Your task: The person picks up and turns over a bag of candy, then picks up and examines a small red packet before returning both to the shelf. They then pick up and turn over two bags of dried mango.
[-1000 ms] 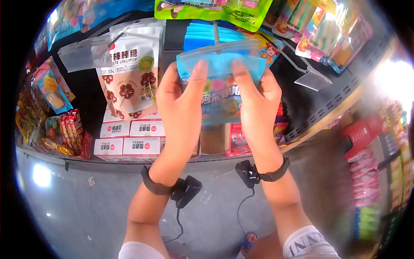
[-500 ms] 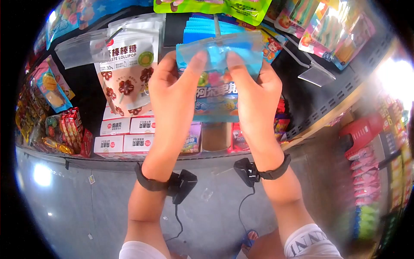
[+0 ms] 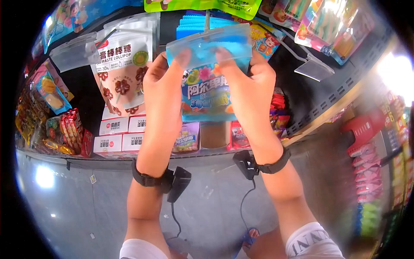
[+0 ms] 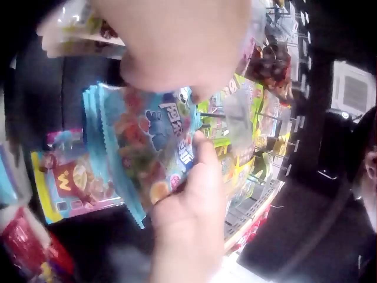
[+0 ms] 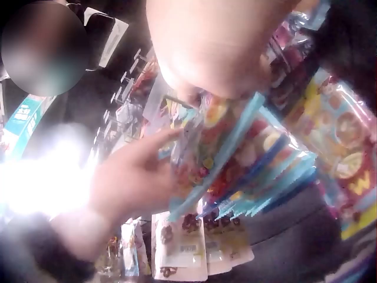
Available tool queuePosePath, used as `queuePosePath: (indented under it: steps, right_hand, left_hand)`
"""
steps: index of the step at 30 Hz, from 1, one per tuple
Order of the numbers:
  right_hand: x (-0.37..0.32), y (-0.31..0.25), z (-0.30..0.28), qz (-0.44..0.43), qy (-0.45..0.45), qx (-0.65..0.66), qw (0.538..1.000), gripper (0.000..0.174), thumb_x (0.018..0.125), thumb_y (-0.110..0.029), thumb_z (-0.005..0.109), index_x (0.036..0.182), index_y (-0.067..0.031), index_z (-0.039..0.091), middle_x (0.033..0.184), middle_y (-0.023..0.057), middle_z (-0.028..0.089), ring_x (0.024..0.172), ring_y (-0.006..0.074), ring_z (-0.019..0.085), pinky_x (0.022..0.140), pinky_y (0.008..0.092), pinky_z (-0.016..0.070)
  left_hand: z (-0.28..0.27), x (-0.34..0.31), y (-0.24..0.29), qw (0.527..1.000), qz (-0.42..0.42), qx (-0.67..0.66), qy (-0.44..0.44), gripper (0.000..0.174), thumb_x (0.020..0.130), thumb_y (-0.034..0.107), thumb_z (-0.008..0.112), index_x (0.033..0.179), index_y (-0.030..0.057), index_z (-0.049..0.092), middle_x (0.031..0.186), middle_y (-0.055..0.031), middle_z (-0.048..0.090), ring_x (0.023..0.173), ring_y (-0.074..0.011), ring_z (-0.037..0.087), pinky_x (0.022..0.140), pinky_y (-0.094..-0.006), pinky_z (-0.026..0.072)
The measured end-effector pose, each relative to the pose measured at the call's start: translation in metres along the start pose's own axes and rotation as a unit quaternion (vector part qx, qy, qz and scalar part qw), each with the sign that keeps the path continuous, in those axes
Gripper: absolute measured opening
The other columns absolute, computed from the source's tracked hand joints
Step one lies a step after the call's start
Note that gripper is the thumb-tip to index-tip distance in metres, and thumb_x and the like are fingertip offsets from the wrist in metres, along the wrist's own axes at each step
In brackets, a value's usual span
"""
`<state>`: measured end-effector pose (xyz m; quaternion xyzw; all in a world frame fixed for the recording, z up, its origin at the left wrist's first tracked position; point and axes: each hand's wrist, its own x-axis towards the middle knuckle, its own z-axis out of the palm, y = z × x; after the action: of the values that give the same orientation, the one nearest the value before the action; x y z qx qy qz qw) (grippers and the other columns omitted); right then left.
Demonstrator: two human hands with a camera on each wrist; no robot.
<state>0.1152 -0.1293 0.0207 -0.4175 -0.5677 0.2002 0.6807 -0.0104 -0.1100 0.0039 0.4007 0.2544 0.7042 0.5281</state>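
Note:
A blue gummy candy bag (image 3: pixel 207 95) with white lettering is held upright at its upper corners by both hands. My left hand (image 3: pixel 164 93) pinches its left side, thumb in front and fingers curled behind. On the other side, my right hand (image 3: pixel 252 90) grips it the same way. A clear plastic label holder (image 3: pixel 239 36) at the end of a hook overlaps the bag's top and both thumb tips. Several matching blue bags (image 3: pixel 194 26) hang behind on that hook. The left wrist view also shows the candy bag (image 4: pixel 156 147) in front of similar ones.
White lollipop pouches (image 3: pixel 123 64) hang just left, behind another label holder (image 3: pixel 73 52). A bare hook with a clear tag (image 3: pixel 317 69) juts out at right. Below are small white boxes (image 3: pixel 114 144) and a purple candy packet (image 3: pixel 187 138) along the shelf edge. Green packs (image 3: pixel 202 6) hang above.
Both hands and the blue bag have shifted a little left, the left hand most. More of the bag's printed front and the purple packet below now shows between the arms.

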Motion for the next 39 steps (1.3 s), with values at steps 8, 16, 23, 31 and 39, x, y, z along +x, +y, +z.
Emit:
queuePosePath:
  steps: [8, 16, 23, 31, 39]
  right_hand:
    - [0.007, 0.019, -0.005, -0.010, 0.010, -0.010, 1.000, 0.022, 0.089, -0.021, 0.070, 0.083, -0.0003, 0.068, 0.066, -0.0026, 0.060, 0.056, 0.0035, 0.046, 0.051, 0.0244, 0.0386]
    - [0.009, 0.023, -0.002, 0.021, 0.031, 0.014, 0.999, 0.020, 0.089, -0.017, 0.071, 0.097, 0.0013, 0.069, 0.078, -0.0005, 0.064, 0.069, 0.0055, 0.052, 0.061, 0.0242, 0.0418]
    - [-0.045, 0.077, -0.034, -0.026, 0.189, 0.045, 0.981, 0.024, 0.096, -0.017, 0.065, 0.108, 0.0008, 0.055, 0.091, 0.0066, 0.062, 0.081, 0.0089, 0.057, 0.071, 0.0265, 0.0475]
    - [-0.101, 0.169, -0.026, 0.072, -0.149, -0.199, 0.966, 0.026, 0.094, -0.024, 0.063, 0.113, -0.0062, 0.059, 0.110, 0.0188, 0.066, 0.103, 0.0361, 0.062, 0.087, 0.0407, 0.0516]
    - [-0.129, 0.210, -0.018, -0.072, -0.297, -0.321, 0.896, 0.053, 0.085, -0.023, 0.071, 0.131, -0.0045, 0.051, 0.120, 0.0198, 0.059, 0.109, 0.0443, 0.055, 0.095, 0.0496, 0.0453]
  left_hand:
    - [-0.016, 0.004, -0.002, 0.968, 0.132, 0.215, -0.012, 0.033, 0.089, 0.023, 0.071, 0.108, -0.0037, 0.067, 0.072, 0.0039, 0.056, 0.060, -0.0015, 0.050, 0.043, -0.0197, 0.0443]
    - [-0.031, 0.019, -0.017, 0.945, 0.203, 0.257, -0.021, 0.029, 0.094, 0.024, 0.067, 0.105, -0.0025, 0.066, 0.081, -0.0004, 0.063, 0.071, -0.0052, 0.054, 0.059, -0.0231, 0.0450]
    - [-0.052, 0.024, -0.016, 0.976, 0.146, 0.152, 0.053, 0.037, 0.101, 0.035, 0.051, 0.084, 0.0023, 0.058, 0.076, -0.0024, 0.061, 0.067, -0.0085, 0.053, 0.063, -0.0238, 0.0433]
    - [-0.071, 0.028, -0.035, 0.989, 0.048, 0.107, 0.092, 0.027, 0.101, 0.030, 0.047, 0.088, 0.0071, 0.052, 0.077, -0.0033, 0.058, 0.064, -0.0138, 0.054, 0.062, -0.0281, 0.0435]
    - [-0.066, 0.026, -0.041, 0.989, 0.000, 0.112, 0.097, 0.025, 0.100, 0.028, 0.049, 0.088, 0.0072, 0.054, 0.079, -0.0022, 0.058, 0.066, -0.0123, 0.054, 0.062, -0.0284, 0.0461]
